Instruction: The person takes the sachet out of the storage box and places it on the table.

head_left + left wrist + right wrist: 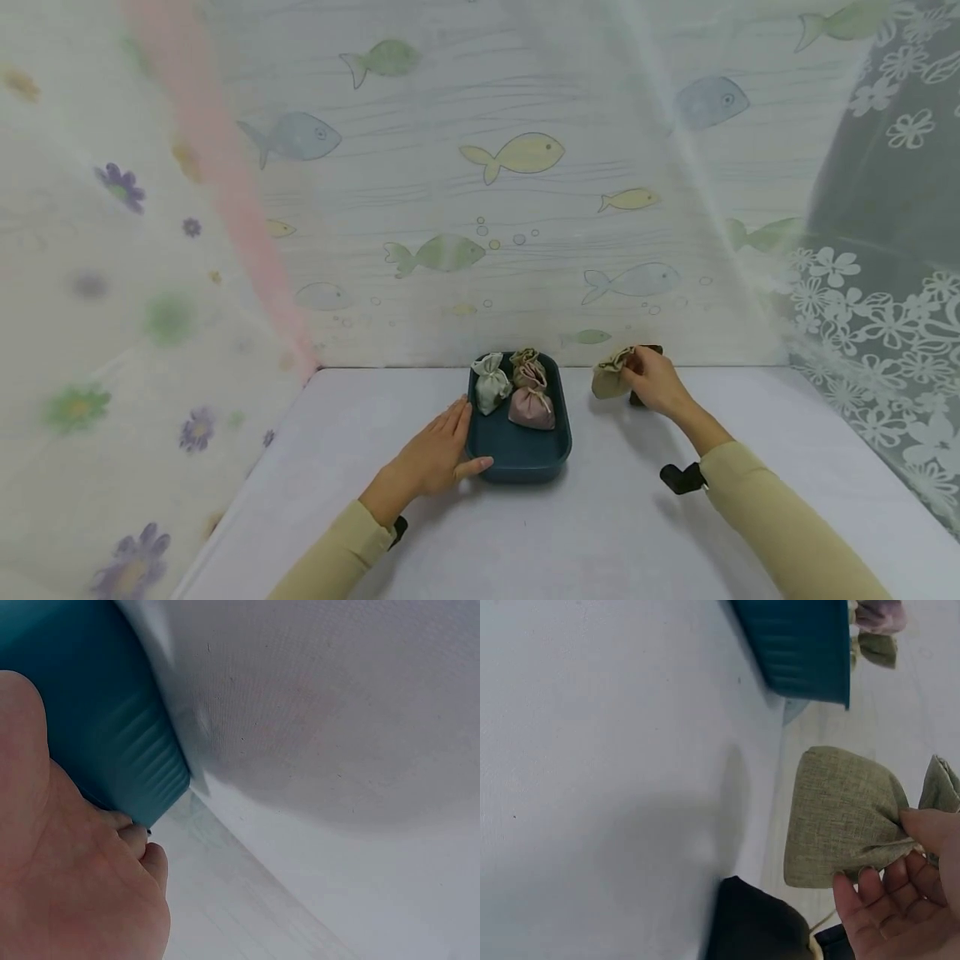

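A dark blue tray (pixel 517 457) stands on the table with several small drawstring pouches inside, among them a pale one (pixel 492 390) and a pink one (pixel 532 410). Along its left side lies my left hand (pixel 438 450), fingers straight against the wall and thumb at the front rim. To the right of the tray, my right hand (pixel 654 379) pinches an olive-beige drawstring pouch (pixel 844 814) by its gathered neck. In the right wrist view this pouch hangs above the table, its cloth body sideways. Behind that hand is a black object (pixel 757 922), mostly hidden in the head view.
A white cloth covers the table (pixel 600 533). Behind it hangs a sheer curtain (pixel 517 208) printed with fish, and a flowered curtain (pixel 97 333) falls along the left. Black wrist devices, one seen at the right sleeve (pixel 757 492), stick out beneath the arms.
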The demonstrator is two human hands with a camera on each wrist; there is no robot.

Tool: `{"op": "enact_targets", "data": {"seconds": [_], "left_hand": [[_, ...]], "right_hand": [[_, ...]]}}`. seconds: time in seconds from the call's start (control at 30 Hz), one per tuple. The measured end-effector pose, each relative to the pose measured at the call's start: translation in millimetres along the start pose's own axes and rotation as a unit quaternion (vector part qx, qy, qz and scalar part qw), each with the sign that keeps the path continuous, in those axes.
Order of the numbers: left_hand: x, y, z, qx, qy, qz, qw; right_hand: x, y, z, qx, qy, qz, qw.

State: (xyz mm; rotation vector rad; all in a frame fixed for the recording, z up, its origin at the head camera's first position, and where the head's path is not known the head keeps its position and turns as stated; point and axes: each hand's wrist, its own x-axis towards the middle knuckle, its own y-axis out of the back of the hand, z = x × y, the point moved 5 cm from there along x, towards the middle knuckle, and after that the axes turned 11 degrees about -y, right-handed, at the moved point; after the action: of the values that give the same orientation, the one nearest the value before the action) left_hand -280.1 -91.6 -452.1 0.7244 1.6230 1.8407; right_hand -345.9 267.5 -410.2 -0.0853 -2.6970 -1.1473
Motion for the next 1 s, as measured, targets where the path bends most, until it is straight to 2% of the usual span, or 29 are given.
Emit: {"op": "enact_targets", "data": {"seconds": [0.2, 0.37, 0.6, 0.8, 1.0], "left_hand": [[0.9, -0.3, -0.2, 0.001, 0.010, -0.009, 0.9999], [0.2, 1.0, 0.8, 0.002, 0.014, -0.010, 0.9999], [-0.8, -5.0, -1.4, 0.000, 0.010, -0.006, 0.9999], [-1.8, -0.6, 3.6, -0.001, 0.010, -0.011, 0.9999], [-2.1, 3.4, 5.2, 0.003, 0.015, -0.016, 0.9998]], "right_hand": [[3.5, -7.8, 5.3, -0.001, -0.026, -0.010, 1.000], [6.8, -14.4, 9.8, -0.003, -0.032, -0.007, 0.999], [9.8, -23.3, 15.0, -0.010, -0.055, -0.010, 0.998], [10.1, -29.9, 19.2, -0.008, -0.079, -0.024, 0.997], [14.8, -31.7, 19.3, -0.008, -0.068, -0.009, 0.998]]}}
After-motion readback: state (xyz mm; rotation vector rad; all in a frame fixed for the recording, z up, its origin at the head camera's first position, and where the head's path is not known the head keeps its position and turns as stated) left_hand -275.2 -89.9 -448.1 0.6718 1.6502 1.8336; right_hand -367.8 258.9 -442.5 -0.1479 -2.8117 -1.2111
